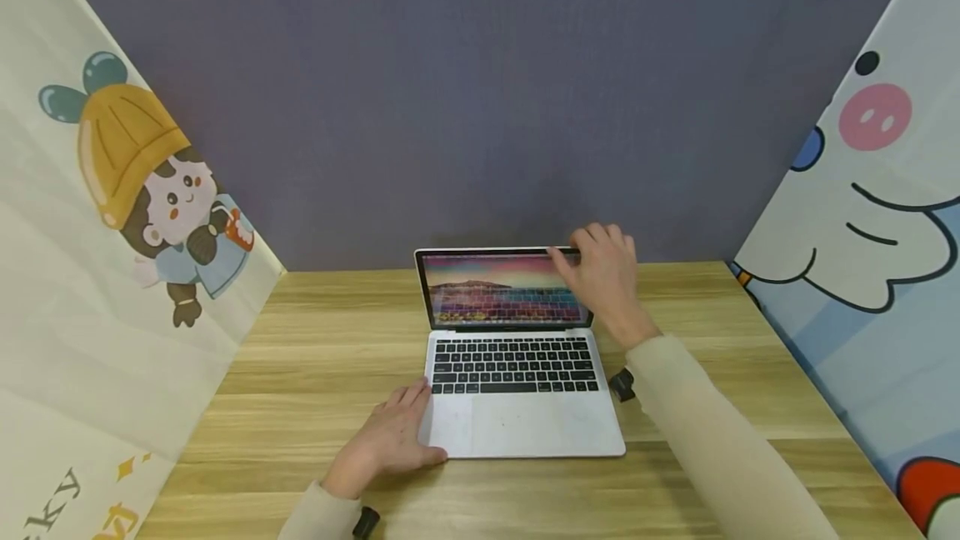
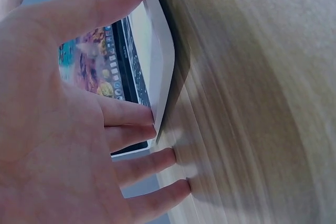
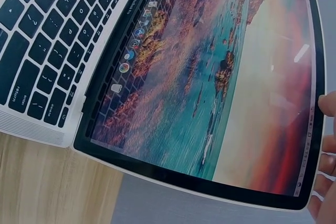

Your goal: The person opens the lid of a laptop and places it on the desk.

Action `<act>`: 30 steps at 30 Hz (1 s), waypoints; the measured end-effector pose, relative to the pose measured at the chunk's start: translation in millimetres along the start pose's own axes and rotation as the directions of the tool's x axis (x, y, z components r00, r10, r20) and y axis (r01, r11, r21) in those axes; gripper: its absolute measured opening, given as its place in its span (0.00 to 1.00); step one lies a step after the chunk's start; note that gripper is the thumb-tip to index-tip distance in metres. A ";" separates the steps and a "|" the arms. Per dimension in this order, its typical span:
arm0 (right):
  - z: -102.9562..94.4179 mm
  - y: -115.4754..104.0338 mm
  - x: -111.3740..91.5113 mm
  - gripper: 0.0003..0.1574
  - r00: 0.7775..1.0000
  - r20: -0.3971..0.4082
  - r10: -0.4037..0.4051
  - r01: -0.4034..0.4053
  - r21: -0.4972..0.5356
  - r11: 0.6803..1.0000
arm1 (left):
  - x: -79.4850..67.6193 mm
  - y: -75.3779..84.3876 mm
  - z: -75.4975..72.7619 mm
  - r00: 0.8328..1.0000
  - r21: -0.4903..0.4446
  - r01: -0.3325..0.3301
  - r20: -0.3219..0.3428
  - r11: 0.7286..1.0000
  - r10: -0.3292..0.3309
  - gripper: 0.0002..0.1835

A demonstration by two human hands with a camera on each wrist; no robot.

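A silver laptop (image 1: 525, 427) lies on the wooden table, raised open, with a colourful coastal desktop picture on its lit screen (image 1: 487, 294). My right hand (image 1: 606, 273) pinches the top right corner of the lid, thumb on the front bezel and fingers behind; in the right wrist view only its fingertips (image 3: 326, 148) show at the lid's edge. At the base's front left corner rests my left hand (image 1: 393, 433). Its thumb touches the front edge and its extended fingers lie along the left side; the palm (image 2: 58, 145) shows in the left wrist view.
The wooden table (image 1: 315, 365) reaches back to a grey-blue panel (image 1: 480, 107). White sheets with cartoon prints stand on both sides, a yellow-hatted figure (image 1: 180, 198) on the left and a pink-snouted animal (image 1: 873, 117) on the right.
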State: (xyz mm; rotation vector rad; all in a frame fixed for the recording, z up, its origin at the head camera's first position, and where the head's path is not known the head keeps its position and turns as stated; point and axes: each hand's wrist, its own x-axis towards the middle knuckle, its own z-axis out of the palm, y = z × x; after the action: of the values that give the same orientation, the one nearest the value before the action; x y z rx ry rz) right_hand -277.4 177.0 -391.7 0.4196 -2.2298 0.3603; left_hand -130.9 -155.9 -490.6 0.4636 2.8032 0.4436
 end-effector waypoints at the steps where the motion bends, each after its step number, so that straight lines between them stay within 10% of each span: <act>1: 0.8 0.7 0.9 0.25 1.000 0.002 0.003 -0.003 0.001 1.000 | -0.1 0.3 -0.3 1.000 -0.001 0.002 0.000 1.000 -0.002 0.58; 30: 25.0 9.6 18.3 0.25 0.989 0.119 0.090 -0.087 -0.027 0.996 | 2.6 0.9 2.0 1.000 0.012 0.018 -0.008 1.000 -0.018 0.58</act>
State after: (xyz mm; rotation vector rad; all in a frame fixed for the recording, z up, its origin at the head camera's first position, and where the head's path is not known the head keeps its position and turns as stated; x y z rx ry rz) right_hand -309.4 172.7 -394.2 0.3394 -2.3733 0.3650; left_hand -132.4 -153.7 -492.6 0.4397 2.8172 0.4252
